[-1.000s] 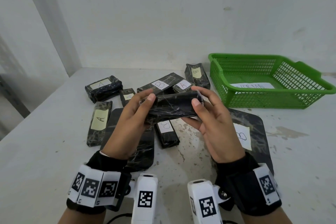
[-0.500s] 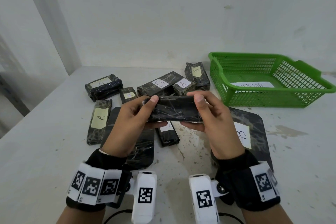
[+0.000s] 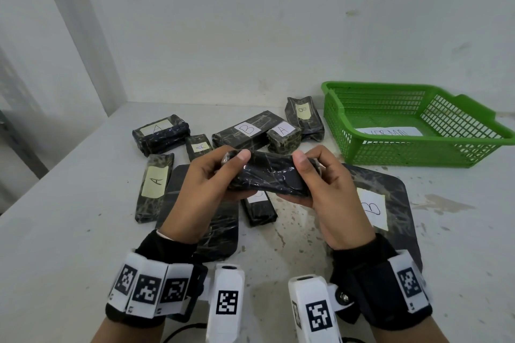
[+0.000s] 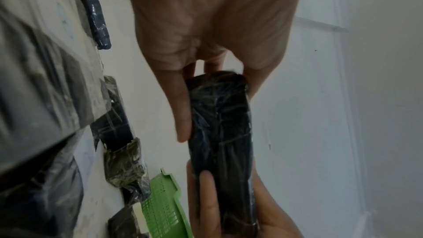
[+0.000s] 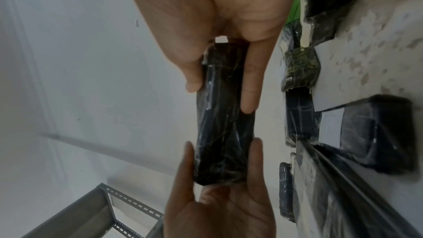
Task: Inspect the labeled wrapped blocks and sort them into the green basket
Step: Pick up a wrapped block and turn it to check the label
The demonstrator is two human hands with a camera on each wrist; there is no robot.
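Both hands hold one dark wrapped block (image 3: 269, 175) above the table, lying sideways with no label showing. My left hand (image 3: 220, 175) grips its left end, thumb on top. My right hand (image 3: 315, 178) grips the right end the same way. In the left wrist view the block (image 4: 220, 133) runs away from my left hand (image 4: 213, 79) to the right hand's fingers (image 4: 206, 196). The right wrist view shows the block (image 5: 224, 124) between my right hand (image 5: 219, 71) and the left hand's fingers (image 5: 183, 169). The green basket (image 3: 418, 153) stands at the right rear, holding only a paper label.
Several wrapped blocks labelled A (image 3: 156, 184) and B (image 3: 248, 131) lie behind and left of my hands. Two large flat dark packages (image 3: 390, 203) lie on the table under my hands, the right one marked B. White walls close the back and left. A metal shelf frame (image 5: 109, 211) shows below.
The block has been turned in both hands and levelled out; both thumbs now press on its top face. The other blocks and the basket have not moved.
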